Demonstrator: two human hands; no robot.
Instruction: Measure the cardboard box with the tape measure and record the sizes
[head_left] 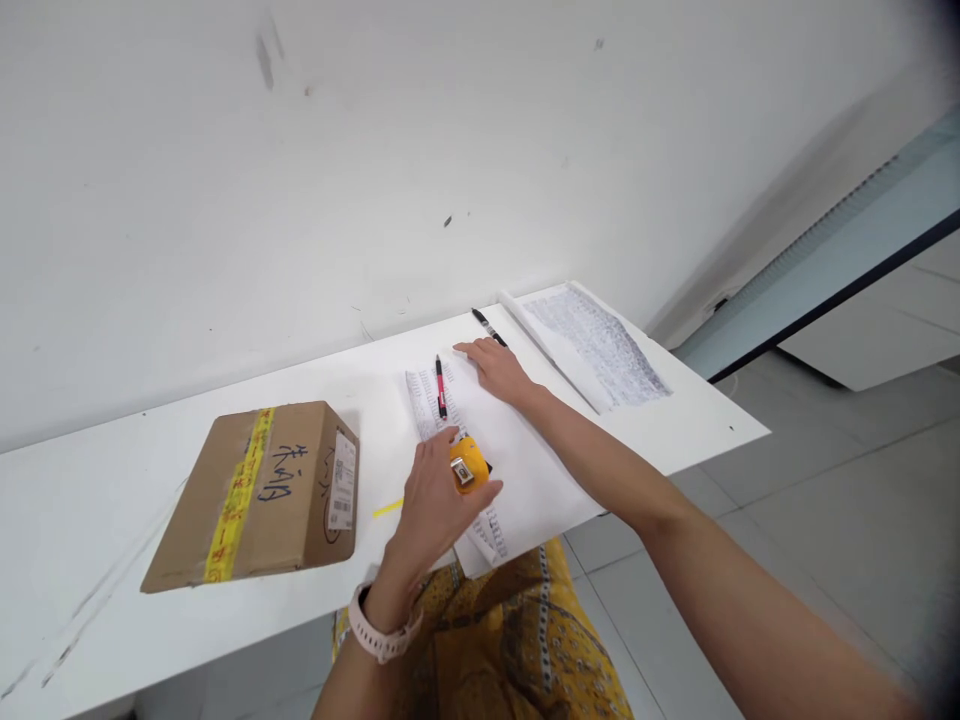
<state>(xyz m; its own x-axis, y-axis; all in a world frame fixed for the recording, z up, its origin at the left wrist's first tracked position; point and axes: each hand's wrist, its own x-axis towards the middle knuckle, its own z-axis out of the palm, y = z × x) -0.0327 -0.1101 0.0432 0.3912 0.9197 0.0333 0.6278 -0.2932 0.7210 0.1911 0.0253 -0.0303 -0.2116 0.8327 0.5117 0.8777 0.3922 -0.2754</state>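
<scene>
My left hand, with a pale pink watch band at the wrist, has its thumb and fingers around a yellow tape measure. The tape measure rests on white paper with printed text along its left side. A short yellow strip shows left of that hand; whether it belongs to the tape measure I cannot tell. Near the paper's far edge lies my right hand, palm down with its index finger stretched out to the left. Between the hands, a red and black pen lies on the printed part.
A brown cardboard box with yellow tape and handwriting stands at the left on the white table. A black marker pen lies behind my right hand. Another printed sheet is at the right. The wall borders the table's back.
</scene>
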